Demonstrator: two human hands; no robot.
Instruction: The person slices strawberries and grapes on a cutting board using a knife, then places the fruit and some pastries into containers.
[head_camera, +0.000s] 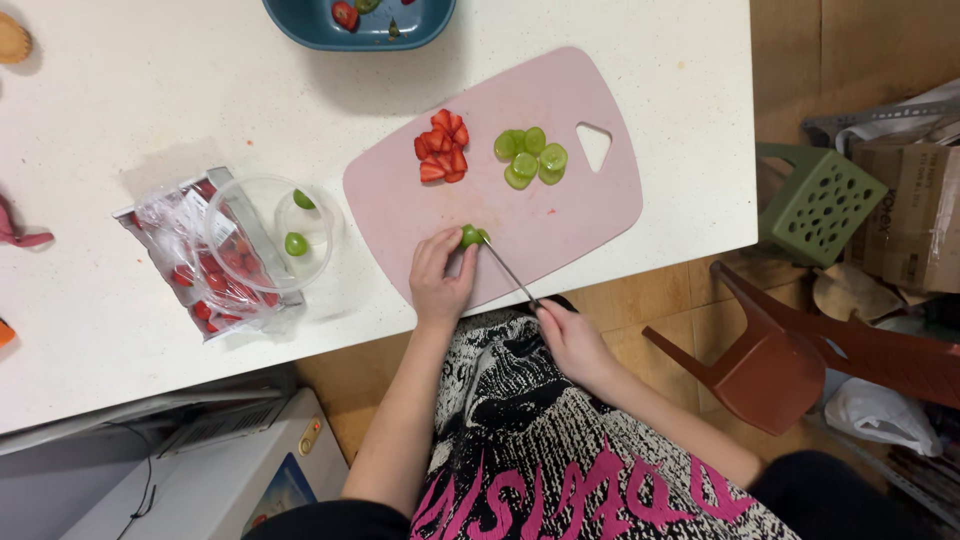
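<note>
My left hand (440, 277) pinches a green grape (470, 236) on the near part of a pink cutting board (560, 215). My right hand (570, 338) grips the handle of a knife (510, 273), and the blade's tip rests against that grape. Farther back on the board lie a pile of red strawberry slices (442, 146) and a pile of green grape slices (530, 157).
A clear bowl (268, 232) with two grapes sits on a bag of strawberries (205, 265) to the left. A blue bowl (360, 20) stands at the far edge. A green stool (815, 205), a red chair (790, 350) and a cardboard box (905, 215) crowd the floor on the right.
</note>
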